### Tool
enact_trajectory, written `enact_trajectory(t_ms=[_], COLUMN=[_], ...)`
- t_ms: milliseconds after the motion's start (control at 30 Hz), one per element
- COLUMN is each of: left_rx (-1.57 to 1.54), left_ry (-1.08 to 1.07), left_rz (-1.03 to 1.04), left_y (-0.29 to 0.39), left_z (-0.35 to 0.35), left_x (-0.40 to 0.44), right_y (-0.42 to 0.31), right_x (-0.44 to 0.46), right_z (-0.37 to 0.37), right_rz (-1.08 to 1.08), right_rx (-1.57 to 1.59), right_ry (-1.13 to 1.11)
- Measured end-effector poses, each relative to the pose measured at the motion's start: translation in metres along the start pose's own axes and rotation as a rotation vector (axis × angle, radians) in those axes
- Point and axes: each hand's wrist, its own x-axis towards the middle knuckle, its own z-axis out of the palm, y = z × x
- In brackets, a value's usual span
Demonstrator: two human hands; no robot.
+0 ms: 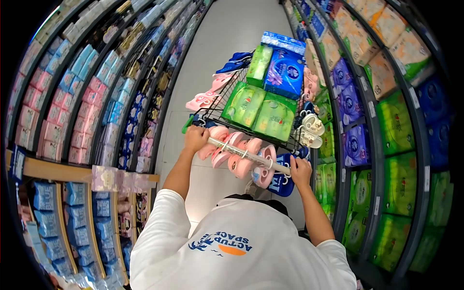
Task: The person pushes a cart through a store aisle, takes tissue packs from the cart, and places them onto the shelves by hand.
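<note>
Two bare hands grip a pale tubular cart handle (263,161), the left hand (196,138) closed around its 11 o'clock end and the right hand (300,172) around its 1 o'clock end, a spread likely chosen for even control. Rounded pink slippers (240,166) hang between them, seemingly slung outside to spare room. Toward 12 o'clock, a black wire basket (251,131) bears glossy green plastic-wrapped packs (241,104) in front of a shiny blue plastic-wrapped pack (285,70). Dark-framed shelves of pink packets (61,100) stand at 9 o'clock; plump purple plastic-wrapped packs (349,102) line 3 o'clock, probably grouped by colour for easy finding.
</note>
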Motion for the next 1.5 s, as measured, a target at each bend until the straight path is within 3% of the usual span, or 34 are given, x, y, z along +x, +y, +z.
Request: enact_trajectory(t_ms=[200, 367, 500, 633, 767, 933, 1033, 1400, 1500], left_rx=[-0.064, -0.059, 0.278, 0.249, 0.234, 0.161, 0.168, 0.289, 0.312], left_ry=[-0.213, -0.234, -0.565, -0.939, -0.896, -0.444, -0.366, -0.368, -0.397], left_rz=[-0.121, -0.165, -0.225, -0.345, -0.368, -0.246, -0.272, -0.318, -0.322], left_y=[-0.012, -0.009, -0.011, -0.015, -0.034, -0.032, -0.036, -0.072, -0.08], left_z=[-0.014, -0.031, -0.03, -0.057, -0.069, -0.096, -0.111, -0.157, -0.17], left_x=[0.006, -0.013, -0.021, -0.027, -0.06, -0.121, -0.141, -0.195, -0.211], right_y=[-0.013, -0.021, -0.032, -0.059, -0.085, -0.113, -0.132, -0.199, -0.216], right_x=[-0.003, -0.023, -0.052, -0.087, -0.123, -0.153, -0.171, -0.233, -0.248], right_z=[0.007, 0.012, 0.006, 0.0, -0.003, -0.007, -0.008, -0.002, -0.006], right_rz=[0.033, 0.146, 0.174, 0.255, 0.265, 0.298, 0.298, 0.217, 0.251], right_rx=[-0.053, -0.102, -0.128, -0.124, -0.15, -0.177, -0.18, -0.117, -0.122], right_ry=[0.031, 0.077, 0.137, 0.116, 0.129, 0.155, 0.135, 0.232, 0.171])
